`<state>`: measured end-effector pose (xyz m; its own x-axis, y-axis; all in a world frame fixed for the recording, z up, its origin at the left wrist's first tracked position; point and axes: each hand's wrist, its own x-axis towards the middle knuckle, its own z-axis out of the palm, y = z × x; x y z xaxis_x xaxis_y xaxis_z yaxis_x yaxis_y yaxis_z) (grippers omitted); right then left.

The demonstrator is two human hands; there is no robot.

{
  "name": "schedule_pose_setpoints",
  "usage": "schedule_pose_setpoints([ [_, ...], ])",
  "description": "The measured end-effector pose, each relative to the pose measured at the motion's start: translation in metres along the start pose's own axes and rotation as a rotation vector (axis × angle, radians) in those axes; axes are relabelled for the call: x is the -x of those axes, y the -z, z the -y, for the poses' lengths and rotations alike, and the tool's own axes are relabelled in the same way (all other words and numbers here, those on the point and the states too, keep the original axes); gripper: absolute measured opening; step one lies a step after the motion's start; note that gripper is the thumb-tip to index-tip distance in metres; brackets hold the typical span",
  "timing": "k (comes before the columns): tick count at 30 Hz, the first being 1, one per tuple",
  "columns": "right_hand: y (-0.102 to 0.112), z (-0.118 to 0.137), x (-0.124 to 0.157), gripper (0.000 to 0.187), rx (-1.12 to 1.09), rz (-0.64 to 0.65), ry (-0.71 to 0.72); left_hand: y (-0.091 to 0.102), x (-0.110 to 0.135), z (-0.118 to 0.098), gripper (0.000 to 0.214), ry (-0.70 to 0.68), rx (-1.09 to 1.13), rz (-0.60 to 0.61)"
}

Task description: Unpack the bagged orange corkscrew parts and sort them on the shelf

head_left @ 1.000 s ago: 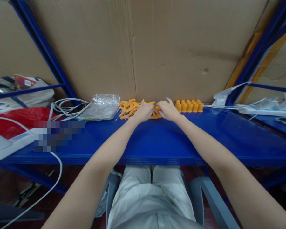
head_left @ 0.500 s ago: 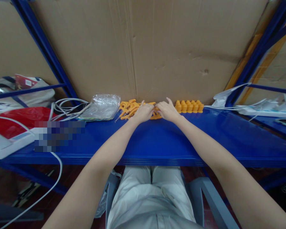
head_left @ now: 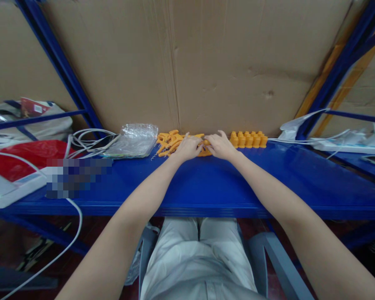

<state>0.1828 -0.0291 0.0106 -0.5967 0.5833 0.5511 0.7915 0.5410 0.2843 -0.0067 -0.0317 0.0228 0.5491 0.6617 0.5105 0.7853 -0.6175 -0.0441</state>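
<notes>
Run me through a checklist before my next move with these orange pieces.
1. Left grip and right grip both in view: ok, close together.
2. Firm hold on the orange part between them: cannot tell, it is partly hidden.
3. Orange stepped cylinders upright: ok, in rows beyond the right grip.
4. Spiral-ended orange pieces laid out singly: not ok, they overlap in a pile.
5. Clear plastic packaging apart from both grips: ok, left of the pile.

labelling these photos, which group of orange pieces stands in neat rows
The orange block to the right of the right hand: its pieces stand upright, packed in rows. The orange pile by the left hand lies jumbled instead.
</notes>
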Motion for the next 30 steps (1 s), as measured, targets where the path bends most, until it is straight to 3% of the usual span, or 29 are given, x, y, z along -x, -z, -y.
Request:
schedule_pose_setpoints([
  [11,0.0032,-0.0007,-0.0016,0.022,0.098,-0.047,0.01,-0.0005,-0.0012,0.0,0.026,0.019,0.002,-0.007],
  [18,-0.0005,-0.005,-0.0019,0.028,0.133,-0.116,0.014,0.0009,-0.0018,-0.0005,0.024,0.003,0.056,-0.051],
  [30,-0.0037,-0.0032,0.0004,0.033,0.018,-0.028,0.016,-0.0015,-0.0012,0.0038,0.027,0.001,0.009,-0.031],
])
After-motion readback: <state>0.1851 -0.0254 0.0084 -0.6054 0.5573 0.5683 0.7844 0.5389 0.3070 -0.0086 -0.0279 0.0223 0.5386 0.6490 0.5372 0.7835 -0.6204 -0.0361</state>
